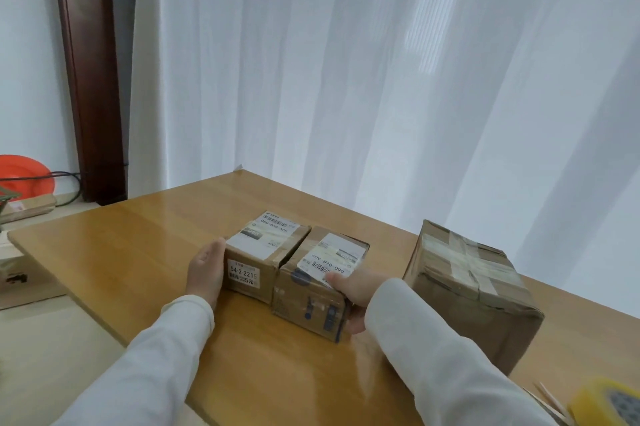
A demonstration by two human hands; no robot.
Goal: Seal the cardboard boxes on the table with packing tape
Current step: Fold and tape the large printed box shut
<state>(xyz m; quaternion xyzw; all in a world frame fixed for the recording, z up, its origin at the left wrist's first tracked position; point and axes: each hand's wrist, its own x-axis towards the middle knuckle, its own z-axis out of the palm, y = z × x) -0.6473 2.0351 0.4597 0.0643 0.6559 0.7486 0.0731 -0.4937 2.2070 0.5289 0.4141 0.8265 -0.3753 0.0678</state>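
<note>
Two small cardboard boxes with white shipping labels stand side by side on the wooden table. My left hand lies flat against the left side of the left box, fingers straight. My right hand grips the right box at its near right corner, thumb on the top label and fingers down the side. A larger taped cardboard box stands to the right, apart from both hands. A roll of yellowish packing tape lies at the bottom right corner of the view.
White curtains hang behind the table's far edge. A dark wooden frame stands at the left, with an orange basin and cardboard pieces on the floor. Thin wooden sticks lie beside the tape roll.
</note>
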